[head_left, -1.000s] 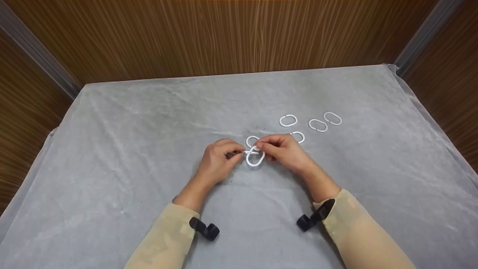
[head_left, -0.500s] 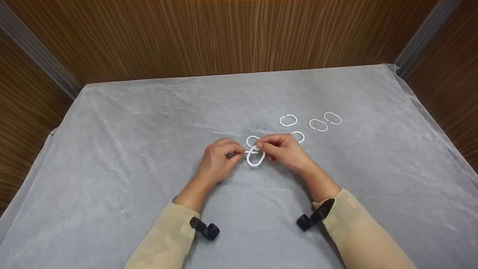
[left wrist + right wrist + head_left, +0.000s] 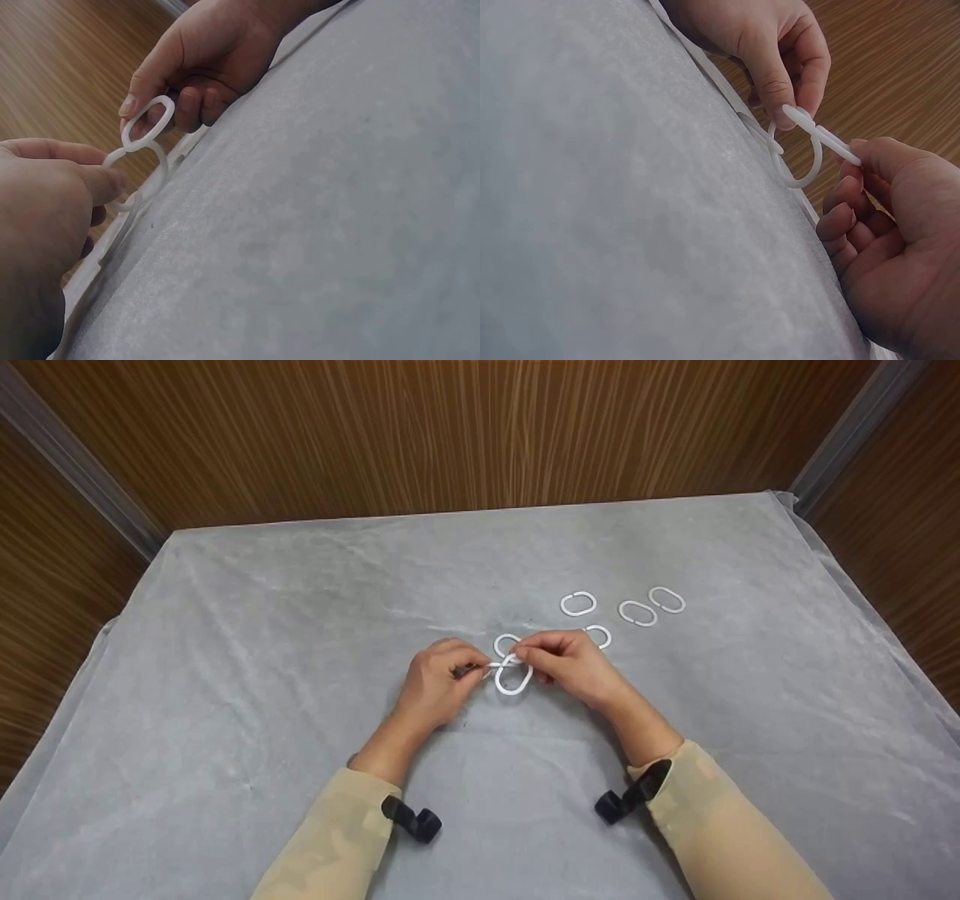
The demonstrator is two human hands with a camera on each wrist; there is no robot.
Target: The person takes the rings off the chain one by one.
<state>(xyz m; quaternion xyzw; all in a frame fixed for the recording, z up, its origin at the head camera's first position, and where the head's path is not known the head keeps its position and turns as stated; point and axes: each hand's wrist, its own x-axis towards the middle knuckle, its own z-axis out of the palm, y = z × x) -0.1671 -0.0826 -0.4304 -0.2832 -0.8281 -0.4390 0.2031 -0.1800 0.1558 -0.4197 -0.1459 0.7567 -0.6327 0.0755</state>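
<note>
My left hand pinches a white oval ring between thumb and forefinger. Facing it, my right hand pinches another white oval ring by one end. The two rings cross and overlap between my fingertips. A further ring loop meets the left hand's ring in the left wrist view. Seen from the head, one ring loop extends toward me, and another loop shows just beyond the right fingertips, partly hidden by them. I cannot tell exactly how the rings are threaded.
Beyond my right hand, several similar rings lie loose: one ring at the back, a pair farther right including a ring, and one ring partly behind the hand. Grey cloth covers the table; wood-grain panels enclose it.
Both hands hold almost still with the rings between them. The left hand's ring tilts slightly at its fingertips. The loose rings stay where they lie.
</note>
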